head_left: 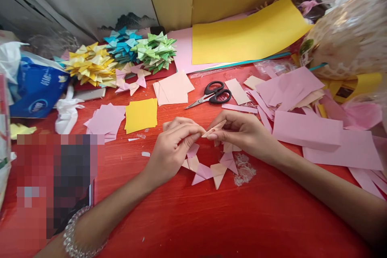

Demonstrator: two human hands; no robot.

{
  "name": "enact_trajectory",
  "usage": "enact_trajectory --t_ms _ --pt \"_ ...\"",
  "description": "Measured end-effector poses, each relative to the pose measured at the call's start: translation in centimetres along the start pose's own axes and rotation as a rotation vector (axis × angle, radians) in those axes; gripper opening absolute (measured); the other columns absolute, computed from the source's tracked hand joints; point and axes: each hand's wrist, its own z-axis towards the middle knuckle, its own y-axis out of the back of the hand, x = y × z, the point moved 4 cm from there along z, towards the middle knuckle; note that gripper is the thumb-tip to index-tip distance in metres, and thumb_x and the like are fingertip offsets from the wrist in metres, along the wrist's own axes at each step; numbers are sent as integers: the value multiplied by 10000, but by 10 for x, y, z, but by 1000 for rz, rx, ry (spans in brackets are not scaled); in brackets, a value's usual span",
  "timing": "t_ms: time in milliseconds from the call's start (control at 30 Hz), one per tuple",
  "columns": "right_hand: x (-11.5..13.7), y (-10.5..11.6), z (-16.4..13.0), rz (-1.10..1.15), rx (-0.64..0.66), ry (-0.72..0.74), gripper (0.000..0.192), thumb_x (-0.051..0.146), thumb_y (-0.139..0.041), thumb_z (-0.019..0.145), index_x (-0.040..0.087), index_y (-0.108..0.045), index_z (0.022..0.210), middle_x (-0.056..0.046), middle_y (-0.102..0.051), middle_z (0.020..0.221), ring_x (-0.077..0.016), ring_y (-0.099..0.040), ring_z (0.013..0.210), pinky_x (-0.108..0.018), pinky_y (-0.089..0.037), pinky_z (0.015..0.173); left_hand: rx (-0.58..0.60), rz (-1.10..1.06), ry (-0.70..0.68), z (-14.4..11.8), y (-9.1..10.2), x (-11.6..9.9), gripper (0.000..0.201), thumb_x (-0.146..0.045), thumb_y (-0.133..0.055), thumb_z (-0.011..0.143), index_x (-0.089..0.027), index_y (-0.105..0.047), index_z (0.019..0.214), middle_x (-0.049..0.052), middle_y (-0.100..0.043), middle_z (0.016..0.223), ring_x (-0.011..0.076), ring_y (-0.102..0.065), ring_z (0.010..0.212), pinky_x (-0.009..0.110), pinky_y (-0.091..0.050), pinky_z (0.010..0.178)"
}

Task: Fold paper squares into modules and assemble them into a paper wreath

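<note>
Between my two hands is a small folded piece of peach paper (215, 128), narrow and pointed. My right hand (238, 131) pinches it between thumb and fingers. The fingertips of my left hand (178, 141) close on its left tip. Just below my hands, a ring of folded pink and peach paper pieces (203, 172) lies on the red table (181, 225); my hands hide its far side. Beyond my hands lie black-handled scissors (216, 93), partly spread. A small heap of clear scraps (244, 169) touches the ring's right side.
Stacks of pink squares (105, 121), yellow squares (141, 116) and peach squares (172, 88) lie at left and centre. Yellow (90, 63), blue (122, 44) and green folded-paper stacks (155, 51) stand behind. Loose pink sheets (306, 131) cover the right. A blue tissue pack (40, 84) sits left.
</note>
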Motion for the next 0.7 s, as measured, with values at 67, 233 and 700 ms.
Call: enact_trajectory --t_ms 67,233,700 --pt "0 0 0 5 -11 0 149 281 -672 766 154 -593 766 -16 -647 737 -112 -598 661 -228 -486 580 -13 17 12 0 0 0 163 -182 -474 893 -228 -630 879 -3 -645 896 154 -539 941 308 -370 844" --pt "2 1 1 -27 -72 26 157 296 -656 780 149 -602 768 -19 -651 754 -102 -595 636 -219 -487 553 -268 128 103 -4 5 -1 163 -220 -437 906 -205 -579 986 22 -618 929 158 -534 926 308 -396 843" --pt "13 8 -8 -256 -351 267 50 212 -637 801 211 -611 843 8 -653 767 -103 -616 670 -222 -517 586 -161 -197 356 -4 -2 13 299 -365 -629 791 -297 -542 1069 -42 -629 819 105 -581 779 219 -428 677"
